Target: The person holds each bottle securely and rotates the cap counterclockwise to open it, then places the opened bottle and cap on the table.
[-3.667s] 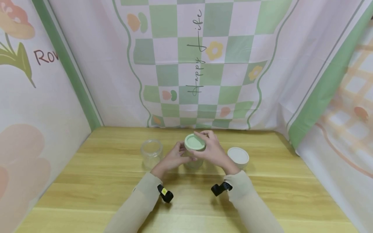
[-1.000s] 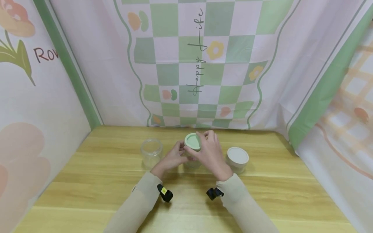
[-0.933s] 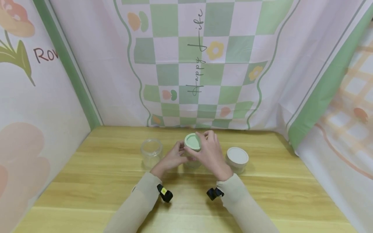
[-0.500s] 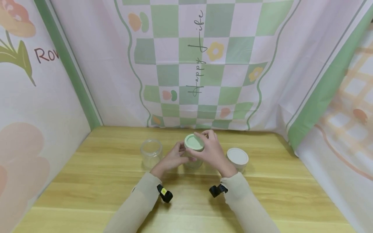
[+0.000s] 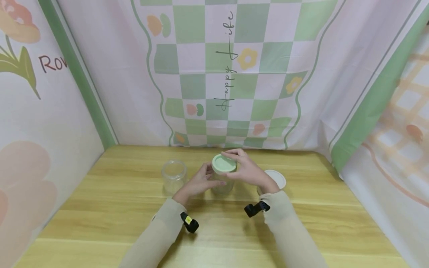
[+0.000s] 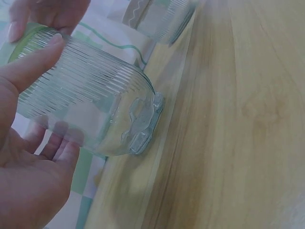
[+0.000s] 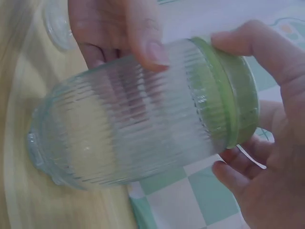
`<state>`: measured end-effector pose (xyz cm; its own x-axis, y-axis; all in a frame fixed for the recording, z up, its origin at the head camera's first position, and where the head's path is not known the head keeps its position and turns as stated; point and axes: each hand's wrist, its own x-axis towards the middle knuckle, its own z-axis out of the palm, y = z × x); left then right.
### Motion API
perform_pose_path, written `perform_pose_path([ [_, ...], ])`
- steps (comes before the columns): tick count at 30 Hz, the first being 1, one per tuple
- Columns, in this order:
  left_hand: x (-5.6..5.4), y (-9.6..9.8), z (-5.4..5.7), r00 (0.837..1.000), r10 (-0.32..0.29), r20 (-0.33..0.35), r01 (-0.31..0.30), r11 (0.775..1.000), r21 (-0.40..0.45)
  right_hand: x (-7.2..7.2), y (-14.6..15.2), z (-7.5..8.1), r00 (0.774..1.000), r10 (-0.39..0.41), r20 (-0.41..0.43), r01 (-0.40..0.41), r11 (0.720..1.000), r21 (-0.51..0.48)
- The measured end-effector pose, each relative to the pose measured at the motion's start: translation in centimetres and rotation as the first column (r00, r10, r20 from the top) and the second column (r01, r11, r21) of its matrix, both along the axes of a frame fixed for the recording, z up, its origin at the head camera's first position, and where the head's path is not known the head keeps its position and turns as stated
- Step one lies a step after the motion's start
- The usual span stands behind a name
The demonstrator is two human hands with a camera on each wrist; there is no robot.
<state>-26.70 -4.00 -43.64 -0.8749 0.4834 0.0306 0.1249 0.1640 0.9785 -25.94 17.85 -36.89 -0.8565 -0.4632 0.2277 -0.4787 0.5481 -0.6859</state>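
A clear ribbed glass jar (image 5: pixel 222 187) stands upright at the middle of the table, topped by a pale green lid (image 5: pixel 223 163). My left hand (image 5: pixel 198 181) grips the jar's body, thumb on the near side and fingers round the far side, as the left wrist view shows on the glass (image 6: pixel 95 90). My right hand (image 5: pixel 248 170) holds the green lid by its rim, thumb and fingers on opposite edges. In the right wrist view the lid (image 7: pixel 238 93) sits on the jar's mouth, and the jar looks empty.
To the left stands a clear jar without a lid (image 5: pixel 174 176). A jar with a white lid (image 5: pixel 277 178) is at the right, partly behind my right wrist. The wooden table (image 5: pixel 214 238) ends at a patterned curtain (image 5: pixel 248 93) behind the jars.
My right hand has rotated on the lid, its wrist swinging right and away, and more of the lid's top shows. My left hand keeps its grip on the jar.
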Motion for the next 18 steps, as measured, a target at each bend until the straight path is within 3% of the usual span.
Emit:
perform_pose_path([
  [18,0.25,0.05,0.02,1.000,0.013,-0.010,-0.013,1.000,-0.007,-0.19,0.91,0.52,0.993,0.117,-0.024,-0.115,0.991,0.066],
])
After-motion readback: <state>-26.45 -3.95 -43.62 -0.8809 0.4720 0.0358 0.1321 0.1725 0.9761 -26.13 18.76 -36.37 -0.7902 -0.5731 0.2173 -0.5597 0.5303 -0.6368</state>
